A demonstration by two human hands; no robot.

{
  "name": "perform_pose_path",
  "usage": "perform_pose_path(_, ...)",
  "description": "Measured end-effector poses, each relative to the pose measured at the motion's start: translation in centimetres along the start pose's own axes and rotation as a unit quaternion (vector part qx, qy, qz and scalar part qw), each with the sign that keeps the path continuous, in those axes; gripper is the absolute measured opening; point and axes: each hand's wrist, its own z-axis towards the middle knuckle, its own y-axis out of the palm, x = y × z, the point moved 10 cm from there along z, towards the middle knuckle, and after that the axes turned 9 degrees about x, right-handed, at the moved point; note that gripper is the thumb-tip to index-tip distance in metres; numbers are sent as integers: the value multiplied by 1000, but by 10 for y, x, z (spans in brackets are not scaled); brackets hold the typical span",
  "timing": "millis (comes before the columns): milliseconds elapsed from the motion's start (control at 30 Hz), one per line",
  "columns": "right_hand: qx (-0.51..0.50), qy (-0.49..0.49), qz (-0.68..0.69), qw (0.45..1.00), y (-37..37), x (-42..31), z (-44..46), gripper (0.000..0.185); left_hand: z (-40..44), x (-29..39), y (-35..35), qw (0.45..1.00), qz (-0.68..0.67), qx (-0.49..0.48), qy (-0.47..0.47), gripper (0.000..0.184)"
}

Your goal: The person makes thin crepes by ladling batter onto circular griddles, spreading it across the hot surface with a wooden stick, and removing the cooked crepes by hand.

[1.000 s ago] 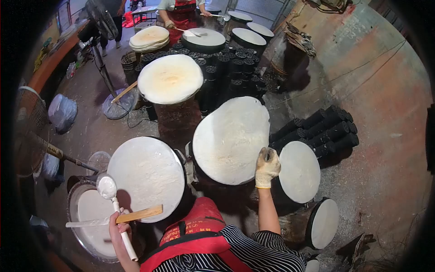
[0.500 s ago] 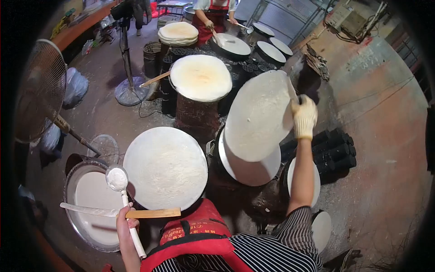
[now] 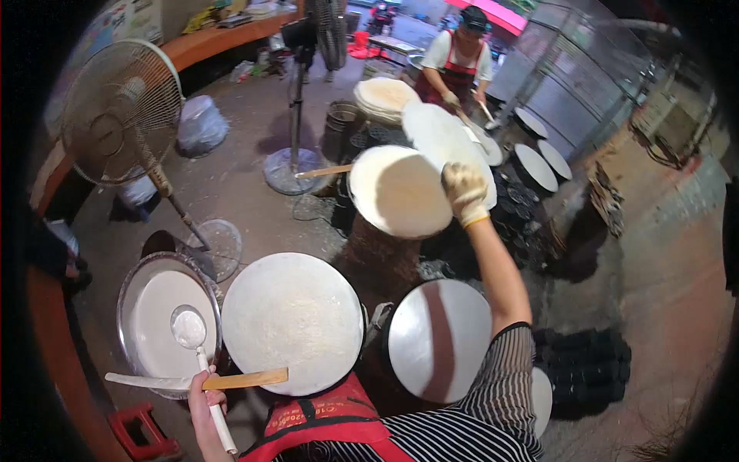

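My right hand [image 3: 465,191], in a knitted glove, grips a thin pale round pancake [image 3: 439,135] by its edge. The pancake hangs tilted above and behind a round pancake pile [image 3: 385,181] on a stand and casts a shadow on it. My left hand [image 3: 206,404] is closed around a white-handled ladle [image 3: 188,327] and a spatula [image 3: 250,379] with a wooden handle and whitish blade. The ladle's bowl is over a metal pot of white batter [image 3: 219,323]. A griddle [image 3: 292,308] covered with a pale layer is beside the pot. The griddle [image 3: 439,339] to its right has a bare metal surface.
A co-worker [image 3: 458,65] in a red apron works at a far griddle. Two fans [image 3: 119,115] [image 3: 331,35] stand at left and back. Black briquettes [image 3: 581,369] are stacked at right. A red stool [image 3: 142,431] is at lower left; another pancake stack [image 3: 385,96] lies farther back.
My right hand has carried the pancake away from the right griddle, forward and left toward the pile, exposing bare metal. The view has shifted left. My left hand still holds the ladle and spatula.
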Motion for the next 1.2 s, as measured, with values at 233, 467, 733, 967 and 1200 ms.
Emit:
perform_pose_path(233,-143,34,155,977,130,-134,-98,19,-54,-10,-15,996,-39,47,63,20)
perform_pose_path(467,-167,51,145,974,131,-149,-132,27,-62,-8,-32,992,-86,56,69,23)
perform_pose_path(733,-243,65,472,845,-73,-304,-62,61,-37,-13,-68,989,-114,94,-7,23)
perform_pose_path(967,-207,-302,703,610,-386,-500,-47,73,-25,0,-91,981,-27,176,83,27)
perform_pose_path(1200,-368,60,775,510,-325,-566,-48,53,41,154,-217,937,180,164,252,27)
